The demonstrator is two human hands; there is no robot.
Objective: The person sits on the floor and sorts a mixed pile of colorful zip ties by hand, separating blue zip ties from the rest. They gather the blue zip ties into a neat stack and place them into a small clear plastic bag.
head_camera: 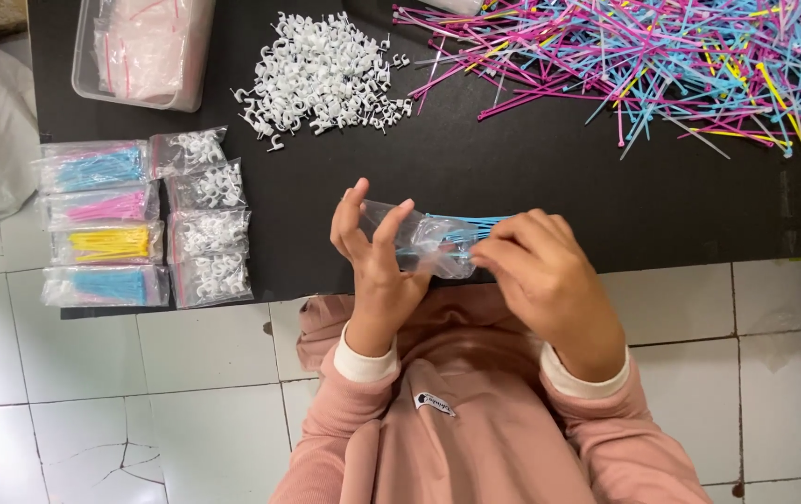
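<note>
My left hand (374, 266) holds a small clear plastic bag (419, 245) by its mouth, fingers spread around it. My right hand (550, 280) grips a bundle of blue cable ties (464, 227) whose ends are partly inside the bag. Both hands are just above the near edge of the black table (531, 177). Pink sleeves cover my wrists.
A loose heap of pink, blue and yellow cable ties (662, 65) lies at the back right. A pile of white cable clips (326, 79) sits at the back centre. Filled small bags of ties (102, 224) and clips (206, 219) lie in rows at left. A clear tub (139, 51) holds empty bags.
</note>
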